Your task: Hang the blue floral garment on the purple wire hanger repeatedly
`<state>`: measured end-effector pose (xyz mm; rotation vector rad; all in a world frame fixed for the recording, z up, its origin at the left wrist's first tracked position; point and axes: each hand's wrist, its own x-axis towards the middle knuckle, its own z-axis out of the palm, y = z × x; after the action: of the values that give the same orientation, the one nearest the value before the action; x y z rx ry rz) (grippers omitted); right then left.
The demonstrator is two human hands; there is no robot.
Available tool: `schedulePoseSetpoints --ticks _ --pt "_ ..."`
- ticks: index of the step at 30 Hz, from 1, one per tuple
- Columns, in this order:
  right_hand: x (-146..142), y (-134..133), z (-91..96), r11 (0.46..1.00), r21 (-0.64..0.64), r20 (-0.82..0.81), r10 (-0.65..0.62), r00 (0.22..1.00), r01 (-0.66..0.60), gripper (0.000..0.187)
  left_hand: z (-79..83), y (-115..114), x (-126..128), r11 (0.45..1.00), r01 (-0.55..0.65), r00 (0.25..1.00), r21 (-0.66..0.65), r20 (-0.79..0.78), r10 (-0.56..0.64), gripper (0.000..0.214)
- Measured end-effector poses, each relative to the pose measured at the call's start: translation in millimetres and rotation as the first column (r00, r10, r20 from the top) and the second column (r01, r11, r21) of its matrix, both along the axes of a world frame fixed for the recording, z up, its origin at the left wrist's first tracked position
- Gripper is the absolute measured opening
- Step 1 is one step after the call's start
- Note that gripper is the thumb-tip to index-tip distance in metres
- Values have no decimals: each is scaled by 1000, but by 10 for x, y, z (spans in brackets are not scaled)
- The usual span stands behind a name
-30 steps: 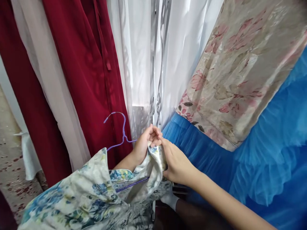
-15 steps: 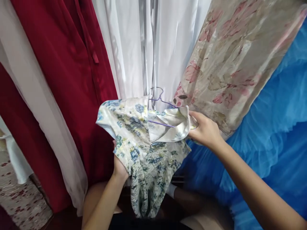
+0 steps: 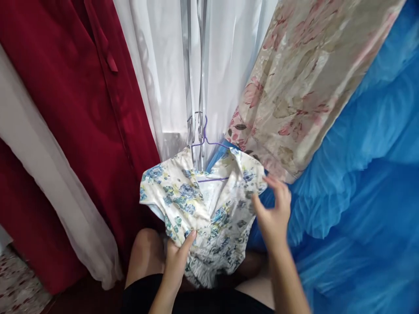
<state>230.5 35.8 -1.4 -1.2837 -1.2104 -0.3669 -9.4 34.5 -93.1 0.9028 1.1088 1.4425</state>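
Note:
A white blouse (image 3: 183,192) with blue and green flowers and a V neckline hangs on a thin purple hanger (image 3: 211,142), which shows at the neck opening and above it. My left hand (image 3: 178,255) grips the blouse low on its left side, thumb on the front and fingers hidden behind the cloth. At the right sleeve, my right hand (image 3: 275,209) is open, its thumb and fingers spread apart by the sleeve's edge. Below the waist the cloth is gathered and bunched over my lap.
Long garments hang all round: a dark red one (image 3: 81,109) and a pale sheer one (image 3: 59,179) on the left, white ones (image 3: 157,65) behind. A beige floral skirt (image 3: 294,87) and a ruffled blue tulle gown (image 3: 369,196) fill the right side.
The blouse has spread flatter, with both shoulders now on the hanger and the neckline facing me. My right hand has let go of the right shoulder; my left thumb has come round to the front.

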Motion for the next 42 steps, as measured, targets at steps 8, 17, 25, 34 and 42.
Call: schedulePoseSetpoints --ticks 8,17,25,34,42 --pt "-1110 -269 -960 590 -187 -676 503 539 -786 31 -29 -85 18 991 95 990 96 -110 -84 69" --pt "-916 -286 -669 635 -25 -762 488 426 -772 36 180 -252 193 991 118 988 68 -104 -110 70" --pt "-905 -337 -708 680 40 -832 428 352 -732 31 56 -66 -249 980 -192 977 -58 86 197 54" --pt "-1006 -406 -617 570 -38 -797 478 369 -821 31 206 -121 -270 742 249 713 623 -636 295 31" --pt "-844 -515 -560 562 -90 -682 568 462 -823 25 952 71 1 574 731 357 369 -924 139 11"
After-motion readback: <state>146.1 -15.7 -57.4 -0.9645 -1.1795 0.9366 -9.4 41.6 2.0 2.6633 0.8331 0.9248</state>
